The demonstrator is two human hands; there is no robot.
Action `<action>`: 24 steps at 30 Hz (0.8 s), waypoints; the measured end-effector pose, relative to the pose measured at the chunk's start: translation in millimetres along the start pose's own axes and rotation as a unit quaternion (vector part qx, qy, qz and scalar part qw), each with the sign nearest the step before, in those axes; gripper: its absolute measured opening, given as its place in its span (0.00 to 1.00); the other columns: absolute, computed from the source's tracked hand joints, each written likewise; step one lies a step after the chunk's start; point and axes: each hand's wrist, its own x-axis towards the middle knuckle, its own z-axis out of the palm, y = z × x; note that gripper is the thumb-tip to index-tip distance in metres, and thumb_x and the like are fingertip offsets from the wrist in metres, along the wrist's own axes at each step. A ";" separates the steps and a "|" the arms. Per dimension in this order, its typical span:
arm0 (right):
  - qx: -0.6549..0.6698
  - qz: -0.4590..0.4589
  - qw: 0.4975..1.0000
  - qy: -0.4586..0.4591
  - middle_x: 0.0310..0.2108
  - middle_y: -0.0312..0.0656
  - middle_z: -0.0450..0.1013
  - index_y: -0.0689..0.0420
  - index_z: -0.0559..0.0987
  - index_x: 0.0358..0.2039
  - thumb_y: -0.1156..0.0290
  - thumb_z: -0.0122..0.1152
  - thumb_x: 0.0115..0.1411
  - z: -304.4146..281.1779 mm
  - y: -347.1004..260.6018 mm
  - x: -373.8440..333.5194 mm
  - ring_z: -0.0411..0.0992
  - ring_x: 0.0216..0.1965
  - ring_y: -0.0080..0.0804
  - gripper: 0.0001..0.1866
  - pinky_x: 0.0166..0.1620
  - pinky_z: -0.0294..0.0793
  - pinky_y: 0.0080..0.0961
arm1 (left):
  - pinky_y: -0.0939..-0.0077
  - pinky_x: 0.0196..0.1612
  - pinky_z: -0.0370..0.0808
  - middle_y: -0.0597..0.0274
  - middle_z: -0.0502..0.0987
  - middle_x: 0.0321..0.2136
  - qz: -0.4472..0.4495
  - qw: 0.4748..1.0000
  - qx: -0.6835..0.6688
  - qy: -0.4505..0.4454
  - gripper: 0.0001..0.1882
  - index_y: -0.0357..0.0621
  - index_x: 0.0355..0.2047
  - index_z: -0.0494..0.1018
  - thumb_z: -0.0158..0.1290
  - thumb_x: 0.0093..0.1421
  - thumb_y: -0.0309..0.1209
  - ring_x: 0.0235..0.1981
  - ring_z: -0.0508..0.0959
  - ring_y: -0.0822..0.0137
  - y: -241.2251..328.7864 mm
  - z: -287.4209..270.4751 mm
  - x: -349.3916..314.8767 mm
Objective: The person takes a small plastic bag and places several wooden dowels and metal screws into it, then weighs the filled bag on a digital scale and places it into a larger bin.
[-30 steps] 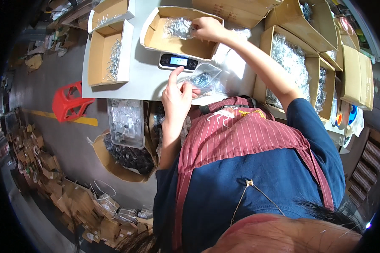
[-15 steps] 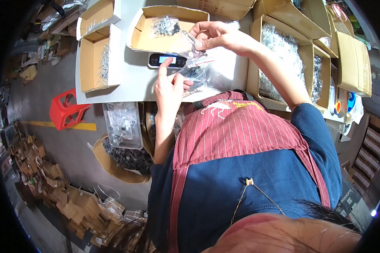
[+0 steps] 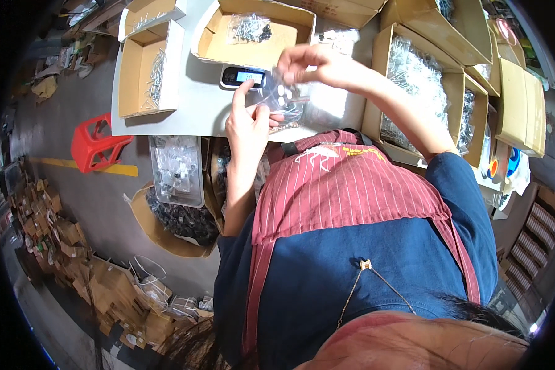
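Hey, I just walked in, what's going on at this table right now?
A person in a striped apron is bagging small metal hardware at a white table. Both hands hold a clear plastic bag just in front of a small digital scale: the left hand grips its lower edge, the right hand its top. A shallow cardboard box with one filled bag sits on the scale, and more boxes of screws stand around.

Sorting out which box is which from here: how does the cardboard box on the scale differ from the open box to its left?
The box on the scale holds one clear bag of small metal parts; the left box holds loose screws. The first sits on the scale, the second directly on the table. Both are open, shallow cardboard.
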 end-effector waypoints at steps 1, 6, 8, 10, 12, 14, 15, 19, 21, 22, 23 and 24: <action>-0.229 -0.051 0.972 0.020 0.37 0.35 0.78 0.49 0.80 0.38 0.65 0.63 0.59 6.7 -4.1 -4.0 0.70 0.49 0.24 0.08 0.65 0.55 0.34 | 0.77 0.28 0.78 0.53 0.81 0.22 -0.003 1.000 0.004 -0.006 0.25 0.35 0.61 0.59 0.45 0.62 0.21 0.22 0.82 0.70 2.8 -0.1 0.4; -0.531 -0.172 0.828 0.047 0.36 0.37 0.79 0.43 0.85 0.25 0.63 0.68 0.49 37.4 0.2 -14.0 0.69 0.56 0.31 0.02 0.69 0.50 0.50 | 0.78 0.28 0.79 0.53 0.81 0.21 -0.023 0.999 -0.013 -0.033 0.25 0.36 0.61 0.60 0.45 0.62 0.20 0.23 0.82 0.70 7.4 0.8 -0.6; -0.563 -0.195 0.802 0.041 0.30 0.38 0.79 0.46 0.85 0.22 0.63 0.69 0.47 39.3 -3.4 -10.0 0.70 0.55 0.31 0.04 0.69 0.52 0.50 | 0.78 0.27 0.78 0.54 0.81 0.21 -0.018 0.998 -0.037 -0.046 0.25 0.36 0.60 0.61 0.45 0.62 0.19 0.22 0.81 0.71 15.1 2.8 -4.4; -0.568 -0.222 0.791 0.049 0.18 0.38 0.76 0.49 0.83 0.18 0.64 0.65 0.52 37.2 -5.3 -1.4 0.75 0.40 0.32 0.08 0.71 0.47 0.49 | 0.79 0.26 0.77 0.54 0.81 0.21 -0.013 0.997 -0.031 -0.062 0.25 0.36 0.60 0.63 0.44 0.61 0.18 0.21 0.80 0.72 22.9 1.3 -9.0; -0.538 -0.179 0.823 0.009 0.20 0.37 0.74 0.54 0.84 0.20 0.63 0.68 0.49 26.7 -26.5 12.8 0.76 0.43 0.26 0.08 0.67 0.55 0.51 | 0.80 0.26 0.77 0.54 0.81 0.20 -0.019 0.997 -0.064 -0.049 0.24 0.36 0.59 0.64 0.44 0.60 0.18 0.19 0.79 0.72 22.1 -1.6 -8.2; -0.442 -0.171 0.877 0.080 0.20 0.40 0.75 0.56 0.82 0.20 0.63 0.65 0.52 6.5 -28.5 35.1 0.77 0.35 0.31 0.11 0.58 0.67 0.43 | 0.82 0.27 0.75 0.54 0.80 0.22 -0.033 0.999 -0.022 -0.036 0.24 0.34 0.60 0.62 0.42 0.62 0.19 0.21 0.78 0.73 16.0 -8.6 -6.7; -0.458 -0.133 0.871 0.114 0.20 0.42 0.75 0.57 0.82 0.22 0.63 0.64 0.53 -0.4 -24.5 51.7 0.77 0.33 0.34 0.11 0.53 0.70 0.40 | 0.81 0.26 0.75 0.53 0.79 0.22 -0.038 0.999 -0.007 -0.036 0.24 0.34 0.60 0.61 0.42 0.62 0.19 0.21 0.79 0.72 13.4 -11.0 -6.4; -0.635 -0.110 0.731 0.224 0.26 0.51 0.76 0.60 0.81 0.38 0.51 0.64 0.55 -32.1 42.7 113.5 0.77 0.35 0.46 0.23 0.44 0.76 0.36 | 0.76 0.25 0.79 0.50 0.80 0.20 -0.021 1.000 -0.009 -0.018 0.25 0.33 0.58 0.61 0.45 0.60 0.17 0.21 0.82 0.68 3.9 -7.9 -5.9; -0.662 -0.094 0.691 0.276 0.27 0.53 0.77 0.62 0.81 0.37 0.49 0.63 0.55 -32.5 67.5 124.8 0.77 0.33 0.48 0.25 0.44 0.77 0.37 | 0.76 0.25 0.79 0.50 0.80 0.20 -0.013 1.000 -0.004 -0.013 0.25 0.33 0.58 0.61 0.45 0.60 0.17 0.21 0.82 0.68 8.5 -5.2 -3.2; -0.662 -0.099 0.692 0.271 0.27 0.53 0.77 0.62 0.81 0.37 0.49 0.63 0.55 -31.8 64.7 128.3 0.77 0.33 0.48 0.25 0.44 0.77 0.37 | 0.76 0.26 0.79 0.50 0.80 0.20 -0.012 1.000 -0.005 0.001 0.25 0.33 0.59 0.60 0.45 0.60 0.17 0.21 0.82 0.68 7.9 -4.6 -5.1; -0.623 -0.054 0.743 0.238 0.28 0.53 0.77 0.63 0.80 0.38 0.50 0.63 0.55 -34.2 61.6 130.0 0.78 0.31 0.49 0.25 0.42 0.78 0.39 | 0.75 0.26 0.79 0.50 0.80 0.20 -0.020 1.000 0.007 -0.001 0.25 0.33 0.59 0.60 0.45 0.60 0.17 0.21 0.82 0.67 9.9 -5.5 -5.2; -0.581 -0.008 0.788 0.206 0.28 0.53 0.78 0.63 0.80 0.38 0.51 0.63 0.56 -39.2 58.2 129.8 0.78 0.29 0.49 0.24 0.40 0.78 0.40 | 0.75 0.26 0.79 0.50 0.80 0.20 -0.021 1.000 0.006 0.002 0.25 0.33 0.59 0.60 0.45 0.60 0.17 0.21 0.82 0.67 10.3 -6.3 -2.8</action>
